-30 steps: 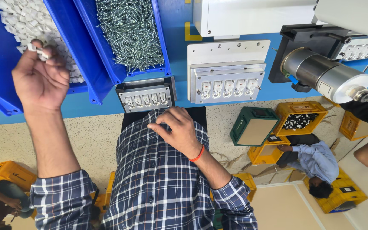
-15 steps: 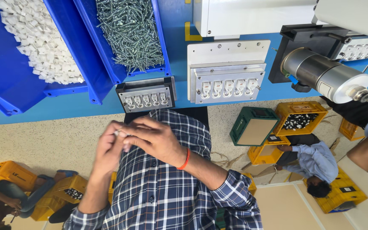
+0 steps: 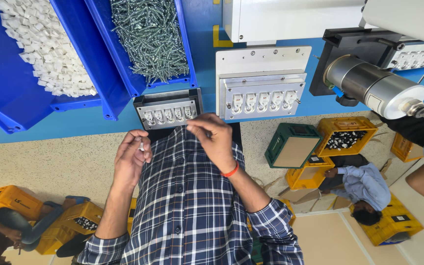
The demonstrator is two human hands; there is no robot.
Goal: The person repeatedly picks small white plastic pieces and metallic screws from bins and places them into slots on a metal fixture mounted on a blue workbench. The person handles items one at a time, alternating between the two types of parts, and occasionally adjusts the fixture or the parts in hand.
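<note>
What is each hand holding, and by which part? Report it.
Left hand: small white part, pinched between thumb and fingers, its tip showing. Right hand: fingers pinched together, contents too small to tell.

A small white plastic part (image 3: 142,145) was held upright between the fingers (image 3: 145,149) of the left hand (image 3: 131,159), only its tip being seen above them. A second tiny pale piece (image 3: 188,125) was pinched at the fingertips of the right hand (image 3: 215,140), just below the small grey fixture (image 3: 167,112) with its row of white inserts, which was set at the edge of the blue counter (image 3: 74,128).
</note>
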